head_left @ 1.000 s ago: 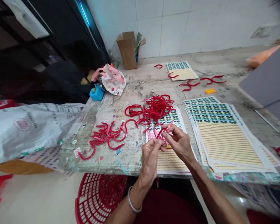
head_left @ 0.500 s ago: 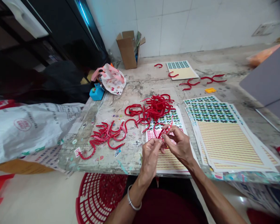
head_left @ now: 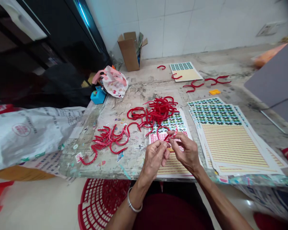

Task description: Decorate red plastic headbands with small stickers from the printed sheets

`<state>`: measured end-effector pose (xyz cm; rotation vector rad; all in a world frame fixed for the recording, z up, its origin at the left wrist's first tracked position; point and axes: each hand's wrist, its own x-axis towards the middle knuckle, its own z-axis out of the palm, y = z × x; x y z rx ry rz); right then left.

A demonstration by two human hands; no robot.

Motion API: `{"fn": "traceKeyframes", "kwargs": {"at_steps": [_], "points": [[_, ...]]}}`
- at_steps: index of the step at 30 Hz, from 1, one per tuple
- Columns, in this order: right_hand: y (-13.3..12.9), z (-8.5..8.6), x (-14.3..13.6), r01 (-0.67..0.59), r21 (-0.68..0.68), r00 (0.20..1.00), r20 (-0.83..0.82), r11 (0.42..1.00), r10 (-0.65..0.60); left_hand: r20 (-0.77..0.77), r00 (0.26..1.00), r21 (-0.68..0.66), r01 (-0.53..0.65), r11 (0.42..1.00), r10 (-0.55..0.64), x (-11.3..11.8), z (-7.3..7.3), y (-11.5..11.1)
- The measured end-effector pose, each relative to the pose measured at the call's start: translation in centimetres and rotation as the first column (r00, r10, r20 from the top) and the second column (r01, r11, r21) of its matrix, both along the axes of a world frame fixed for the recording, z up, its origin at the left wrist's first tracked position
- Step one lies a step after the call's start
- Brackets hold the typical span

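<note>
Head cam: left hand (head_left: 155,156) and right hand (head_left: 186,150) basically meeting, both pinching red strip (head_left: 167,137) above sticker sheet (head_left: 173,167). On bench (head_left: 116,111), tangled red heap (head_left: 162,110) sitting at 12 o'clock, looser bunch (head_left: 108,136) sprawling around 9.

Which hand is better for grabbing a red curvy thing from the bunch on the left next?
Probably the left hand: it's nearer the red bunch, while the right hand is farther across. Both seem busy with a red piece, though.

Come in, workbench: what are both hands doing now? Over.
Left hand and right hand pinching a red curved strip. Printed sheet below. Pile of red strips just beyond, covering part of that sheet.
</note>
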<state>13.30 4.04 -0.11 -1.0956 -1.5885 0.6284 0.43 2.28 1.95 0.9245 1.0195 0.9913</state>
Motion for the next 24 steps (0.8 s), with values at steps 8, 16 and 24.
{"fn": "traceKeyframes", "kwargs": {"at_steps": [8, 16, 24], "points": [[0.00, 0.14, -0.59, 0.229, 0.154, 0.970, 0.049, 0.961, -0.239, 0.030, 0.998, -0.022, -0.046, 0.999, 0.047, 0.41, -0.09, -0.35], [0.12, -0.01, -0.85, 0.196, -0.012, 0.979, -0.052, 0.980, -0.197, 0.118, 0.988, -0.054, -0.096, 0.994, 0.102, 0.69, -0.29, -0.63], [0.38, 0.44, -0.89, 0.188, -0.125, 0.965, -0.161, 0.974, -0.207, 0.162, 0.983, -0.071, -0.076, 0.995, 0.086, 0.75, -0.40, -0.74]]}}
